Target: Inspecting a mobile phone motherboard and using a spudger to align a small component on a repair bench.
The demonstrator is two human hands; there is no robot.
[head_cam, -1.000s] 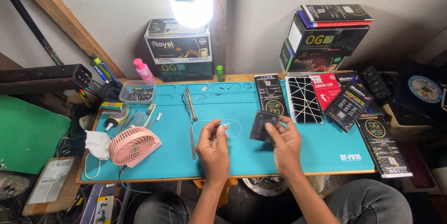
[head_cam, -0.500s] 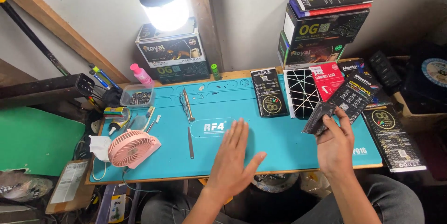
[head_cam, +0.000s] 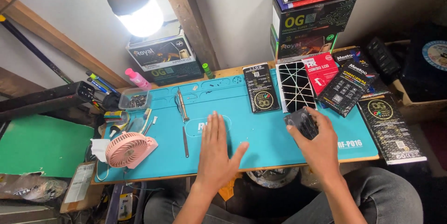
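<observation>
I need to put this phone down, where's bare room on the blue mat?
Bare mat lies between the left hand and the right hand, below the black packet. Another strip runs between the pink fan and the left hand, past the tweezers. The right end, under the packets, is crowded.

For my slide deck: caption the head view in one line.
Left hand flat on a teal work mat, right hand holding a small black phone-like device beside boxed screen packages.

Teal mat (head_cam: 260,133), pink fan (head_cam: 126,149), black phone (head_cam: 302,122)
</observation>
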